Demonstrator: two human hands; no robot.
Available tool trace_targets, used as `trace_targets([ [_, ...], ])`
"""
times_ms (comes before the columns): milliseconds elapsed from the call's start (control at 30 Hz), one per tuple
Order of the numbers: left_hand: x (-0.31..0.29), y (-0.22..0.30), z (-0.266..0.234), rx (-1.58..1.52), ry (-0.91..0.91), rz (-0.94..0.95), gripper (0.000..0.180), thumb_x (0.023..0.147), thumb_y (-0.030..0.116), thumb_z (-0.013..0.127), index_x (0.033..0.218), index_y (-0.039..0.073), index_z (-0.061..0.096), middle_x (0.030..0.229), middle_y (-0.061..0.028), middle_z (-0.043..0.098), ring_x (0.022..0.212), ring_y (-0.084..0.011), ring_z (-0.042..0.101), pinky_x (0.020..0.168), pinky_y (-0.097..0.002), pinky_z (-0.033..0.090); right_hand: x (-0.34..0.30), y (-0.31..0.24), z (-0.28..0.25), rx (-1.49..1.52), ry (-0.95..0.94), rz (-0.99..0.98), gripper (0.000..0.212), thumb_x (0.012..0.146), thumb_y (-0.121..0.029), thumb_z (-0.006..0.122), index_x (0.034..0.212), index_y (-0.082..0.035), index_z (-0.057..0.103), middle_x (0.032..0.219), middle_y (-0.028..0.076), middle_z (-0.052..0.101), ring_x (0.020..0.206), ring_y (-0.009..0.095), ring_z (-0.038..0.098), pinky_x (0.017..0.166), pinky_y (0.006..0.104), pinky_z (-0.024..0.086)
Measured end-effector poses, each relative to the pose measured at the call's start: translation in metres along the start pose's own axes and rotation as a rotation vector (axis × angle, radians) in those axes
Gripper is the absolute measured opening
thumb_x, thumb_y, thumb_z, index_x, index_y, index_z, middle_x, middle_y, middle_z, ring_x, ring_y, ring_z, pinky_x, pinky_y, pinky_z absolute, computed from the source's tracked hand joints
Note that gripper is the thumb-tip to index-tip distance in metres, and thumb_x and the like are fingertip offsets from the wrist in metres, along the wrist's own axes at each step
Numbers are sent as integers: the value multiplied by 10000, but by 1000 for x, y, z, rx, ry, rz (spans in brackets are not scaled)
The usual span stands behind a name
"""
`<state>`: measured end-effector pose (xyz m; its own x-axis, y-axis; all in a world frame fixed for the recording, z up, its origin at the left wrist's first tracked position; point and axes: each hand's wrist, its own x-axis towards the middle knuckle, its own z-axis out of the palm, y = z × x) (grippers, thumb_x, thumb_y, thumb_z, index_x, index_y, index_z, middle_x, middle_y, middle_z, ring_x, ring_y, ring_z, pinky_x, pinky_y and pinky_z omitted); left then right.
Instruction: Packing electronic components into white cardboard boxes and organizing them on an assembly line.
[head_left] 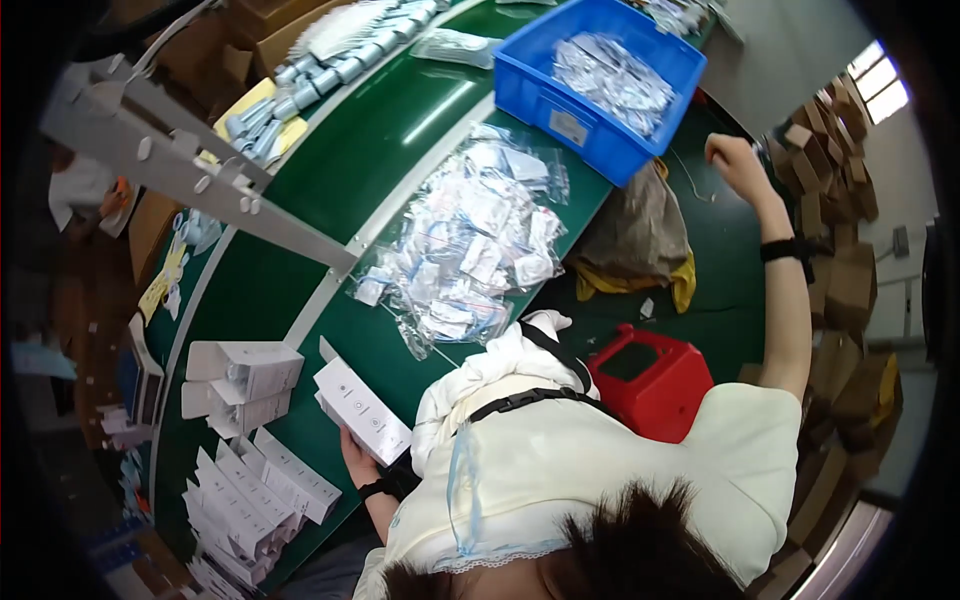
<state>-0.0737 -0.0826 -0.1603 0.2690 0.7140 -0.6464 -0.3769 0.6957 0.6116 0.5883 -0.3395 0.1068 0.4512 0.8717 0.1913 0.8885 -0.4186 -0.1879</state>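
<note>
Green bench: one white box, flap raised, within the left hand's gripping fingers; best steadied by its sides, flap uncrushed. Right hand: raised, fingers curled, contents undeterminable; blue bin leftward of them.

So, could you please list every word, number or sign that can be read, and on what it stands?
No wording is legible enough to quote.
White cardboard box at the left hand: round icons, lettering too small.
Blue plastic bin: pale label, too blurred.
Clear plastic packets: any print too small.
White cardboard cartons, lower left: print unreadable.
</note>
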Motion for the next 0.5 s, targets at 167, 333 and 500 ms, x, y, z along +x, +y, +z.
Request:
trace_targets([
  [167,4,7,5,46,-269,-54,586,836,453,445,1295,109,326,1249,-161,427,1078,-314,476,879,-410,414,-68,62,-77,-367,165,145,51,762,-49,460,789,-7,472,727,177,515,696,340,514,613,386,414],
  [333,-2,6,21,71,-458,-81,653,819,500,439,1321,118,275,1272,-166,396,1098,-340,452,900,-431,393,-124,83,-131,-530,202,302,98,787,-39,469,867,15,453,813,186,518,776,343,529,653,366,410],
  [500,-27,9,51,78,-425,45,686,811,488,463,1311,59,271,1230,-190,430,1088,-347,454,892,-437,400,-156,70,-78,-647,-54,416,129,784,-119,461,875,-38,502,842,152,570,859,323,544,700,404,454],
])
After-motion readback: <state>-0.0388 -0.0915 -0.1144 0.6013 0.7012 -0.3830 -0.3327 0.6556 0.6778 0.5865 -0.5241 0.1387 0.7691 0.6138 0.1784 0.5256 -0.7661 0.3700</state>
